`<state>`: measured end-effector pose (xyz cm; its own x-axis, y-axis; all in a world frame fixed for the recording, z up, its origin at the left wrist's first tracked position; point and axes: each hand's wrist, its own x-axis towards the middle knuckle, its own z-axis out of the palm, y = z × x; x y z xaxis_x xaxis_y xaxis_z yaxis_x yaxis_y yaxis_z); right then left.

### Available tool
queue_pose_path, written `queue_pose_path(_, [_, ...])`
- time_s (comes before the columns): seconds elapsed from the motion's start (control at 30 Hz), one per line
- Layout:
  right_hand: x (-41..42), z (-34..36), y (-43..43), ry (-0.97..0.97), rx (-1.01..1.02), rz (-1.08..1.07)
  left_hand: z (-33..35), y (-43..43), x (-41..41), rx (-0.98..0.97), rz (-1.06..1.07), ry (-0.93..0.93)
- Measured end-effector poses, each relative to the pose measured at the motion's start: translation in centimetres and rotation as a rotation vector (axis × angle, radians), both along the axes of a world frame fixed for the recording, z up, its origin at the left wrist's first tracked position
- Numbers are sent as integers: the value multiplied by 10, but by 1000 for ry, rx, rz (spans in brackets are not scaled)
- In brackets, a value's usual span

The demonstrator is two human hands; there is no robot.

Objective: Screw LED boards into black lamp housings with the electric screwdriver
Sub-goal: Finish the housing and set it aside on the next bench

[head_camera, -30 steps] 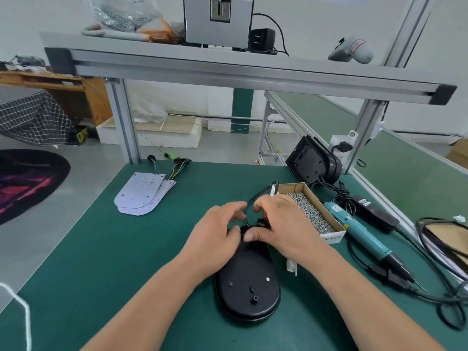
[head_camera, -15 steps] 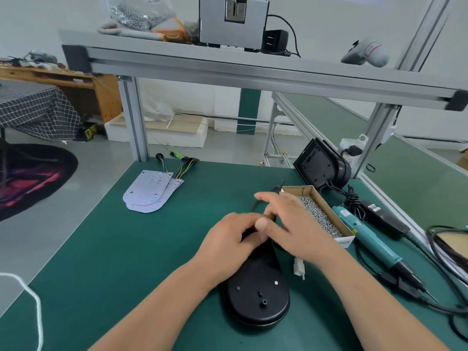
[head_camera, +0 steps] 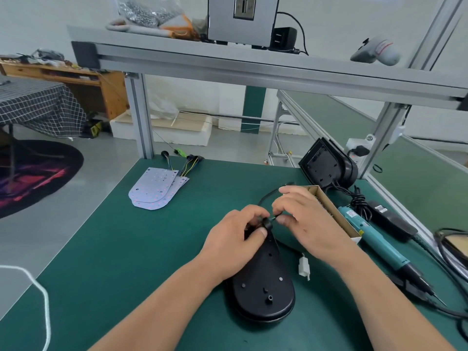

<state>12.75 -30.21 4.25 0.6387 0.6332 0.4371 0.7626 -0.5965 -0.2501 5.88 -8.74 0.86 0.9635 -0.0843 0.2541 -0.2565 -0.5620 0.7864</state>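
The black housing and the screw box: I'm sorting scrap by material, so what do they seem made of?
The black housing looks like moulded plastic, though painted metal is possible: satin black with raised bosses. The screw box looks like plain brown cardboard: dull tan wall, white label end.

Only bare parts of the person are seen. The uncovered left hand [head_camera: 234,240] and the uncovered right hand [head_camera: 312,224] are shown with short, neatly trimmed nails, most plainly on the left thumb [head_camera: 263,233] and the right thumb [head_camera: 281,219]. Both wrists are left bare. The bare left forearm [head_camera: 164,307] and the bare right forearm [head_camera: 379,300] are cut off by the lower edge of the view.
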Motion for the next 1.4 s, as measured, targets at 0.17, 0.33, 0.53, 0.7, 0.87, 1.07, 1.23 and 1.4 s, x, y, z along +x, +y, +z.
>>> queue_pose_path(0.17, [-9,6,14,-198,16,34,3,-5,1,-24,24,-5])
queue_pose_path(0.33, [-15,1,25,-224,72,-13,-3,0,4,-60,4,-33])
queue_pose_path(0.53, [-18,-12,32,-250,186,-81,-3,1,2,37,-3,-94])
queue_pose_path(0.7, [-19,-19,33,-192,319,-168,-3,-1,2,61,-1,-55])
queue_pose_path(0.87, [-19,-20,39,-156,377,-175,-1,0,-1,23,-3,-35])
queue_pose_path(1.07, [-18,-22,39,-143,393,-155,-1,0,-4,53,36,-27])
queue_pose_path(1.23, [-18,-20,38,-135,393,-109,-8,2,-3,104,-6,-13])
queue_pose_path(1.4, [-16,-18,30,-155,375,-114,-10,9,-3,5,-60,-18])
